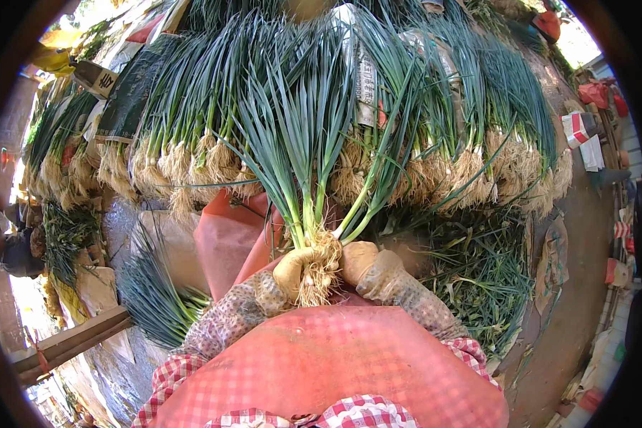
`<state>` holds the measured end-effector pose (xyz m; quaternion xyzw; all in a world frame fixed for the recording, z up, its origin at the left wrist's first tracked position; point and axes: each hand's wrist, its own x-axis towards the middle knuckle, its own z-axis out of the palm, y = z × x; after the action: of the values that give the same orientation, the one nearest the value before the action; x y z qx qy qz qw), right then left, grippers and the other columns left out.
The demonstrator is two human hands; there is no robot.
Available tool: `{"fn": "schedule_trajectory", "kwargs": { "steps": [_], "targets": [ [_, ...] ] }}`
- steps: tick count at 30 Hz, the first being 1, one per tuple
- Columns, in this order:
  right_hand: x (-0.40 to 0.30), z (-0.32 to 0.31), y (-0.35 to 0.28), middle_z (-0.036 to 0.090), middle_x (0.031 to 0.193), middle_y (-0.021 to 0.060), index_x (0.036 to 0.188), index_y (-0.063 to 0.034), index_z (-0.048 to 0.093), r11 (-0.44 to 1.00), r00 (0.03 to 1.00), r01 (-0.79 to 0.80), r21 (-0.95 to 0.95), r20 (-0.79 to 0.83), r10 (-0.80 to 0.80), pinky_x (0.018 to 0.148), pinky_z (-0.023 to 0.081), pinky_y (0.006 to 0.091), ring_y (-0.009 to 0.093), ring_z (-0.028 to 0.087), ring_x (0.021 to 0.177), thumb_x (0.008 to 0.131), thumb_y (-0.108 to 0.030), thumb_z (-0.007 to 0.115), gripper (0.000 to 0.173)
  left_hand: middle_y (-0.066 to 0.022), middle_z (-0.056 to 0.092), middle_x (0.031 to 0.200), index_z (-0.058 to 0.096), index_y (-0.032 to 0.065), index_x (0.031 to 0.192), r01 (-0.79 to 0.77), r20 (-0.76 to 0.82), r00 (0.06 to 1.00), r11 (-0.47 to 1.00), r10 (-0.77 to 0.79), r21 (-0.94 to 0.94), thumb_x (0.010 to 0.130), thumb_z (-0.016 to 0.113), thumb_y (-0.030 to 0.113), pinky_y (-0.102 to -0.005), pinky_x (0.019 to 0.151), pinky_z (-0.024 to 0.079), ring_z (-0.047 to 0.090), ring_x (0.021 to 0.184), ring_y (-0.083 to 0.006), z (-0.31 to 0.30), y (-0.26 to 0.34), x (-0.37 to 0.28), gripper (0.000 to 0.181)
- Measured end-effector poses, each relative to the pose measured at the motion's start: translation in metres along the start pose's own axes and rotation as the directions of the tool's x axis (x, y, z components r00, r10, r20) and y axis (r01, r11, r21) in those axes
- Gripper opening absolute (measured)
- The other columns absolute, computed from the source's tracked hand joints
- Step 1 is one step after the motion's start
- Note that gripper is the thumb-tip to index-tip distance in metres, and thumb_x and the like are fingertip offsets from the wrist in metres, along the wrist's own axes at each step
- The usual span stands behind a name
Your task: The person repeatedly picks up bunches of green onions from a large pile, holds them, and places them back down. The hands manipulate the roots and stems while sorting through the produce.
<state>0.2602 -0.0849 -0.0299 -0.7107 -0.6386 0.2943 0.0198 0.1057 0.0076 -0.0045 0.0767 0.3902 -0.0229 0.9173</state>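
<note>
My left hand [294, 270], in a tan glove with a patterned sleeve cover, is closed around the root end of a bunch of green onions [310, 214]. Their long green leaves point away from me and their pale, stringy roots hang over the glove. My right hand [358, 261], gloved the same way, is against the right side of the same bunch, by the lower stalks that lean right. Its fingers are mostly hidden, so its grip is unclear. A red translucent apron [326, 353] covers my lap just below both hands.
Rows of green onions [192, 107] lie beyond my hands, roots towards me. Another bunch [166, 299] lies at the left. Loose green leaves [481, 273] are heaped at the right. A wooden beam [75, 339] stands at lower left. A person [18, 251] is at the far left.
</note>
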Motion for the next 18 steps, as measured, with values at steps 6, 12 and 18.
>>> {"fn": "schedule_trajectory", "kwargs": {
  "steps": [6,12,18],
  "targets": [
    [-0.019,-0.049,-0.023,0.069,0.091,0.0111,0.098,-0.0087,0.068,0.991,0.971,-0.090,0.100,0.229,0.065,0.071,0.054,0.0392,0.026,0.068,0.086,0.087,-0.024,0.053,0.024,-0.0091,0.064,0.089,0.055,0.0019,0.115,-0.094,0.120,0.987,0.987,0.109,-0.128,0.085,0.057,0.009,-0.0306,0.052,0.056,0.064,0.072,-0.0190,0.003,-0.005,0.002,0.032],
    [-0.038,-0.071,-0.022,0.065,0.108,0.0132,0.115,-0.0075,0.061,0.948,0.828,-0.304,0.098,0.519,0.212,0.083,0.052,0.0346,0.026,0.064,0.099,0.093,-0.035,0.045,0.038,-0.0133,0.060,0.108,0.044,0.0026,0.132,-0.035,0.280,0.957,0.988,0.077,-0.152,0.083,0.063,0.011,-0.0357,0.062,0.060,0.064,0.090,-0.0231,-0.008,0.002,0.003,0.053],
    [-0.039,-0.045,0.046,0.067,0.099,0.0157,0.120,-0.0003,0.059,0.656,0.890,-0.368,0.659,0.046,0.454,0.083,0.050,0.0296,0.022,0.064,0.094,0.089,-0.033,0.059,0.046,-0.0173,0.062,0.109,0.045,0.0047,0.132,-0.049,0.219,0.974,0.998,0.059,-0.050,0.085,0.061,0.012,-0.0356,0.069,0.060,0.065,0.091,-0.0265,-0.007,-0.006,0.002,0.050]
  ]
}}
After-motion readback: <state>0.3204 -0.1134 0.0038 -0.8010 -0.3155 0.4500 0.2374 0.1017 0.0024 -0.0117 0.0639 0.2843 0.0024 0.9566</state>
